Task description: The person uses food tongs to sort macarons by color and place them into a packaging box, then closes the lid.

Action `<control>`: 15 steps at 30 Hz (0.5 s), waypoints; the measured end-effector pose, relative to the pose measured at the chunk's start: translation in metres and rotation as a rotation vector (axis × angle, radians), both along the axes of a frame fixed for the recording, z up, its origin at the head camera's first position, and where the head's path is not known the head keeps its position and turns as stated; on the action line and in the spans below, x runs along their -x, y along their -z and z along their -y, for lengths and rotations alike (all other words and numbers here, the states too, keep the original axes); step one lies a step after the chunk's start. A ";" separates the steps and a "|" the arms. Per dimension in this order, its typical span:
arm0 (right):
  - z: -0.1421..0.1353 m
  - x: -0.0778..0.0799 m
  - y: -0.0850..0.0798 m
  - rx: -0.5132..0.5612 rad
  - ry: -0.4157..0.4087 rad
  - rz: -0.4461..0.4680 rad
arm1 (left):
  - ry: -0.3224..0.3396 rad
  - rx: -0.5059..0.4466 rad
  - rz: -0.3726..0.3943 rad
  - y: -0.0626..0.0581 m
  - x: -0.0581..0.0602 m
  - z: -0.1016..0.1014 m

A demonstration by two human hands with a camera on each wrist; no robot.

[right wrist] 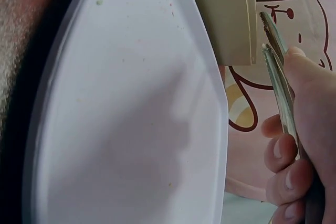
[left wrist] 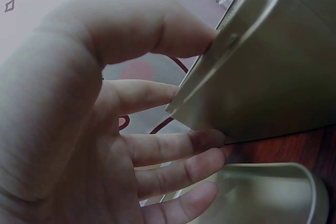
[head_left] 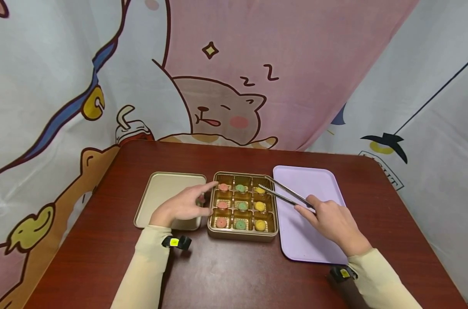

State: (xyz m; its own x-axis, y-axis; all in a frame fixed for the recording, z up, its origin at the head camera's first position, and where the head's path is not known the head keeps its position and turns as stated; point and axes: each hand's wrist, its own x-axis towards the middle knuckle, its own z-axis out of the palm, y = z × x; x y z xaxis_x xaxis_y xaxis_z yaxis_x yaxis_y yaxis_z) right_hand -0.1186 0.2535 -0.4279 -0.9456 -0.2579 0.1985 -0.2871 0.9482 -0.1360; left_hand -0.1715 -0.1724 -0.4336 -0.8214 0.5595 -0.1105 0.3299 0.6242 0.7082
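Note:
A gold square tin (head_left: pixel 241 235) holds small round cookies in a divided gold insert: a pink column at left, green cookies (head_left: pixel 242 206) in the middle and yellow cookies (head_left: pixel 260 207) at right. My left hand (head_left: pixel 183 205) touches the tin's left side, thumb and index finger spread apart along it. In the left wrist view, the thumb reaches the tin's rim and the other fingers extend fairly straight. With my right hand (head_left: pixel 332 219) I grip metal tongs (head_left: pixel 277 195). Their parted tips are over the back right compartment, around or above its yellow cookie; contact cannot be told.
Left of the tin lies a gold lid (head_left: pixel 168 184), partly beneath my left hand. A lavender tray (head_left: pixel 311 246) sits to the right under my right hand, with small coloured crumbs (right wrist: pixel 100 2) on it. Everything rests on a dark reddish wooden table (head_left: pixel 226 274); a printed curtain (head_left: pixel 303 77) hangs behind.

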 end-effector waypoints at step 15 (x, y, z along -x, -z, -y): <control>-0.014 -0.009 0.000 0.022 0.062 0.001 | 0.010 0.013 -0.021 -0.001 0.000 0.000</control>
State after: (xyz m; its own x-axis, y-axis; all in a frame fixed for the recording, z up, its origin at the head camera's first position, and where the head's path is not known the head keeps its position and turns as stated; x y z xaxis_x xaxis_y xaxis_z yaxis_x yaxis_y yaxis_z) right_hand -0.1096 0.2673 -0.4281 -0.9598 -0.1942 0.2024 -0.2276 0.9610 -0.1573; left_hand -0.1712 -0.1721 -0.4324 -0.8180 0.5663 -0.1009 0.3508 0.6302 0.6927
